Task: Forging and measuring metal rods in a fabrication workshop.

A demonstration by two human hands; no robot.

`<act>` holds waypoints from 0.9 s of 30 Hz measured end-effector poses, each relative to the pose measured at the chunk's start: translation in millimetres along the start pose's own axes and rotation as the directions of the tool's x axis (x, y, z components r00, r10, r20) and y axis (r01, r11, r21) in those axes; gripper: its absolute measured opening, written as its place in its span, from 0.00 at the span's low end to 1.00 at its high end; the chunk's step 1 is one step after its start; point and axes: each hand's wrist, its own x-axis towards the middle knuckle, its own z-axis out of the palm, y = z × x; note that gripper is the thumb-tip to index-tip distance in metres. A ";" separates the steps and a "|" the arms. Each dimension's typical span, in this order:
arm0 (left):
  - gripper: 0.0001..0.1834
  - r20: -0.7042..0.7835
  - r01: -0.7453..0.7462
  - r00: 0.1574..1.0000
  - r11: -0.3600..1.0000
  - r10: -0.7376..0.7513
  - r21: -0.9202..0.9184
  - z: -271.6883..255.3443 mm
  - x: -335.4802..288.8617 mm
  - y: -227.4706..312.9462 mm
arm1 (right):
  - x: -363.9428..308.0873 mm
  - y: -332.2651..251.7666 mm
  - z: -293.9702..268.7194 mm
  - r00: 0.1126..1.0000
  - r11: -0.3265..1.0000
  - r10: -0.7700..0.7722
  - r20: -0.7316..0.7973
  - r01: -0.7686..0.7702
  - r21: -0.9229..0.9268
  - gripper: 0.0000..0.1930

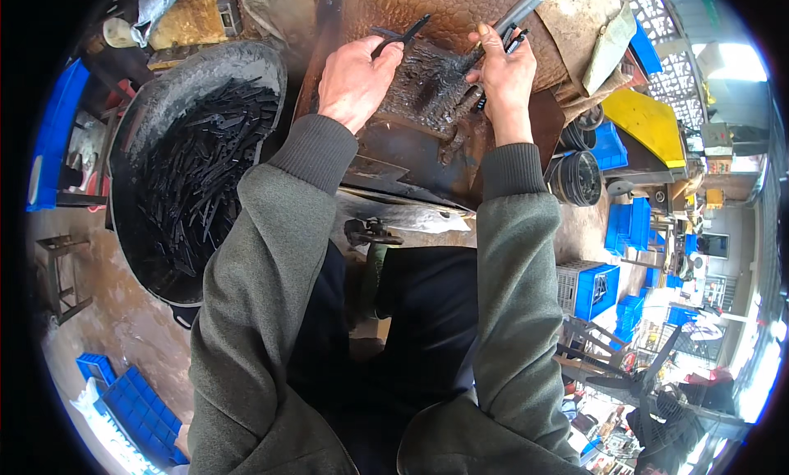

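My left hand (358,80) is closed around a thin, dark, slightly curved strip (403,36), which points up and to the right. My right hand (506,82) grips a grey metal rod (519,11) that slants up to the right; small black pieces show by its fingers, too hidden to name. Both hands are over a worn work surface (411,146), with a dark, wet-looking rough patch (431,80) between them. Left of my left arm, a large black tub (136,138) holds many dark flat strips (205,171) like the one in my left hand.
Behind the hands lies a brown, crinkled sheet (468,6). Black buckets (575,179) and a yellow panel (649,128) are to the right, with blue crates (596,290) farther off. A fan (645,376) stands lower right. Blue crates (144,409) sit lower left, near a small stool (64,274).
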 end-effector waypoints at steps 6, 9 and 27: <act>0.20 0.015 0.011 1.000 0.999 -0.011 -0.037 2.3 0.4 -3.6 | -1.0 -2.9 0.5 1.000 1.000 -0.010 0.007 0.010 -0.007 0.14; 0.19 0.024 0.018 1.000 0.998 -0.017 -0.060 2.9 -0.2 -2.2 | -1.8 -3.7 1.1 1.000 1.000 0.009 -0.003 -0.009 0.007 0.14; 0.20 0.007 0.002 1.000 0.999 -0.002 -0.052 1.4 -2.8 1.6 | -3.1 -5.3 1.2 1.000 0.999 -0.001 -0.019 0.000 -0.046 0.15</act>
